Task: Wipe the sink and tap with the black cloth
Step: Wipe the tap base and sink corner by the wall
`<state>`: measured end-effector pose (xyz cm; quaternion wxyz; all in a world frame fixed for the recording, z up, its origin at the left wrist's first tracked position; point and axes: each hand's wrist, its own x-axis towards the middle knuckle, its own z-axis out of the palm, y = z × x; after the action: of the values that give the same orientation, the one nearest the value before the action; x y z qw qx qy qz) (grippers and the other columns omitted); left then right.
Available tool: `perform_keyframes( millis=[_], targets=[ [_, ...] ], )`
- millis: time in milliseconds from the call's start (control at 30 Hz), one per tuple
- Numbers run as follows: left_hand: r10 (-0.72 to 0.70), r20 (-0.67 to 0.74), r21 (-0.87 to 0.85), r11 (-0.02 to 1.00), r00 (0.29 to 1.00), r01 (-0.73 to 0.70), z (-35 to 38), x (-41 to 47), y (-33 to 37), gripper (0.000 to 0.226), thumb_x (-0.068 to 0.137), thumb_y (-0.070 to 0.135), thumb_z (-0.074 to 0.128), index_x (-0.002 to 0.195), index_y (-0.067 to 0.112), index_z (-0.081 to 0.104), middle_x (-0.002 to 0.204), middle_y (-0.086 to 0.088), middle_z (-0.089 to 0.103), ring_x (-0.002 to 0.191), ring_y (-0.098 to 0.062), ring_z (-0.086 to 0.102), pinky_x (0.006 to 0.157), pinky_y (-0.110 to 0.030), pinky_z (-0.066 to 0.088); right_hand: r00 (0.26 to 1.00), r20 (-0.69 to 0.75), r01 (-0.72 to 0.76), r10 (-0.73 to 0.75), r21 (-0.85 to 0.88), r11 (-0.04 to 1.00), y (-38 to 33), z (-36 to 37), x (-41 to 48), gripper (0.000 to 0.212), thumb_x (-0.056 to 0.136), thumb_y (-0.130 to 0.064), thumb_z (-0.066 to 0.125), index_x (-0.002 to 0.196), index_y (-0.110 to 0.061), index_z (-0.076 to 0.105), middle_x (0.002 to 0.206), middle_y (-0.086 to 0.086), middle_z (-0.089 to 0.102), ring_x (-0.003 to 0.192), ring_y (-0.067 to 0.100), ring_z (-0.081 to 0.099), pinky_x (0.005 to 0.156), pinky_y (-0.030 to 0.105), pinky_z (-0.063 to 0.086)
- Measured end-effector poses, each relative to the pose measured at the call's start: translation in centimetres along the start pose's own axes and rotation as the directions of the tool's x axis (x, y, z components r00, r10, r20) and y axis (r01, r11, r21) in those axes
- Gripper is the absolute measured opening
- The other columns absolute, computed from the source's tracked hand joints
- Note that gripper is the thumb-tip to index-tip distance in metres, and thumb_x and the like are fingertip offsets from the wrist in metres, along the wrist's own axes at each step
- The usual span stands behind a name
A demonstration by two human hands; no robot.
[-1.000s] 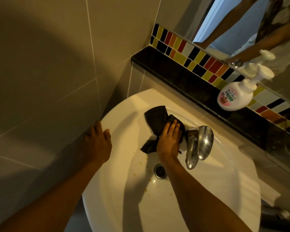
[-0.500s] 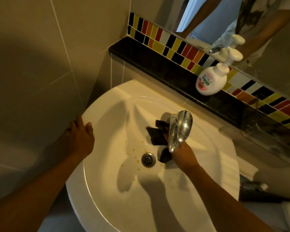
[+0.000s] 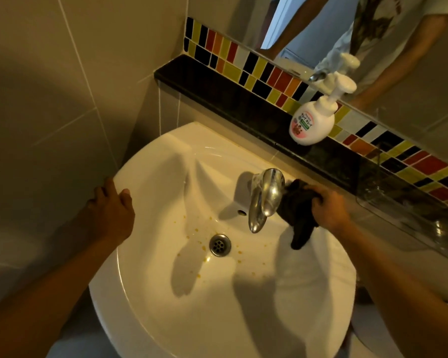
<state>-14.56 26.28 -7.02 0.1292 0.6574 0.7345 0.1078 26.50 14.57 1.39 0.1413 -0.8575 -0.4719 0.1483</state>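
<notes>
The right hand (image 3: 330,209) was closed on the black cloth (image 3: 296,210), its grip bunching the fabric against the right side of the tap (image 3: 265,196) at the far edge of the white sink (image 3: 166,293). The cloth touched the chrome body of the tap, and its loose lower end hung down over the inner wall of the basin, to the right of the spout. The left hand (image 3: 111,210) lay flat on the left rim of the sink, fingers spread and holding nothing, close to the tiled wall.

The drain (image 3: 219,244) sat near the middle of the basin, just left of and nearer than the spout tip. Small yellow-orange specks (image 3: 239,252) lay scattered around it on the white surface. Behind the sink ran a dark ledge (image 3: 217,91), and on it, to the far right of the tap, stood a white pump soap bottle (image 3: 312,121), upright. Coloured mosaic tiles (image 3: 256,71) lined the wall behind the ledge, beneath a mirror (image 3: 398,47).
</notes>
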Motion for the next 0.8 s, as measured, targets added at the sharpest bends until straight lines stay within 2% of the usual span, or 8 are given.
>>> perform_keyframes(
  millis=[100,167,267,367,467,600,667,800],
  targets=[
    [-0.001,-0.004,0.01,1.0,1.0,0.001,-0.1,0.0,0.1,0.054,0.099,0.033,0.035,0.139,-0.003,0.034,0.125,-0.034,0.048,0.1,-0.051,0.054,0.081,-0.056,0.044,0.971,-0.134,-0.116,0.199,0.464,0.878,-3.4,0.1,1.2,0.026,0.094,-0.003,0.044,0.112,-0.01,0.062,0.113,0.014,0.064,0.112,0.029,0.059,0.1,0.045,0.047],
    [-0.003,0.006,0.018,1.0,1.0,0.003,-0.2,-0.1,0.2,0.054,0.099,0.033,0.036,0.14,-0.002,0.034,0.127,-0.034,0.048,0.102,-0.051,0.054,0.083,-0.056,0.044,0.946,-0.163,-0.126,0.28,0.609,0.783,-5.2,1.1,1.6,0.027,0.094,-0.004,0.043,0.114,-0.011,0.061,0.11,0.011,0.063,0.11,0.028,0.059,0.099,0.045,0.048],
    [0.0,0.013,0.046,0.999,1.0,0.0,-0.4,0.0,0.1,0.055,0.098,0.035,0.034,0.14,-0.001,0.033,0.126,-0.031,0.05,0.101,-0.048,0.056,0.081,-0.054,0.046,0.985,-0.168,0.043,0.049,0.505,0.862,-6.8,2.7,1.5,0.035,0.094,-0.005,0.05,0.128,-0.012,0.051,0.123,0.007,0.056,0.115,0.017,0.051,0.097,0.031,0.041],
    [0.008,0.02,0.088,0.996,1.0,-0.01,-0.5,0.0,0.0,0.056,0.098,0.038,0.033,0.14,0.001,0.034,0.123,-0.03,0.052,0.098,-0.046,0.058,0.078,-0.052,0.048,0.948,0.058,0.296,-0.312,0.185,0.937,-5.8,3.5,3.3,0.072,0.081,-0.012,0.072,0.143,-0.015,0.037,0.148,0.006,0.038,0.136,0.02,0.033,0.111,0.033,0.027],
    [0.004,0.028,0.098,0.995,1.0,-0.007,-0.3,0.0,0.0,0.056,0.098,0.04,0.031,0.14,0.003,0.033,0.124,-0.028,0.053,0.098,-0.045,0.059,0.078,-0.052,0.049,0.933,0.287,0.181,-0.216,0.142,0.973,-6.3,3.2,5.1,0.045,0.09,-0.002,0.056,0.134,-0.007,0.049,0.138,0.018,0.051,0.13,0.033,0.046,0.102,0.03,0.038],
    [-0.011,0.025,0.08,0.997,1.0,0.009,-0.5,-0.2,0.3,0.055,0.098,0.039,0.031,0.14,0.003,0.034,0.123,-0.027,0.053,0.098,-0.044,0.058,0.078,-0.051,0.049,0.902,0.376,0.178,-0.212,0.125,0.976,-5.2,3.5,6.2,0.042,0.089,-0.02,0.062,0.129,-0.025,0.051,0.123,-0.001,0.059,0.114,0.016,0.057,0.092,0.019,0.045],
    [-0.011,0.022,0.082,0.997,1.0,0.009,-0.7,-0.4,0.4,0.055,0.098,0.04,0.031,0.139,0.003,0.034,0.122,-0.027,0.054,0.097,-0.044,0.059,0.078,-0.052,0.048,0.91,0.342,0.192,-0.235,0.153,0.969,-5.0,4.0,6.1,0.039,0.092,-0.015,0.055,0.131,-0.017,0.053,0.13,0.009,0.058,0.121,0.025,0.055,0.099,0.035,0.048],
    [-0.002,0.017,0.078,0.997,1.0,0.0,-0.8,-0.4,0.4,0.056,0.098,0.042,0.028,0.14,0.005,0.032,0.123,-0.025,0.054,0.098,-0.043,0.059,0.079,-0.052,0.049,0.925,0.19,0.332,-0.329,0.02,0.943,-4.4,4.2,4.3,0.037,0.092,-0.032,0.059,0.129,-0.029,0.052,0.113,-0.013,0.057,0.106,0.01,0.055,0.085,0.017,0.042]
  ],
)
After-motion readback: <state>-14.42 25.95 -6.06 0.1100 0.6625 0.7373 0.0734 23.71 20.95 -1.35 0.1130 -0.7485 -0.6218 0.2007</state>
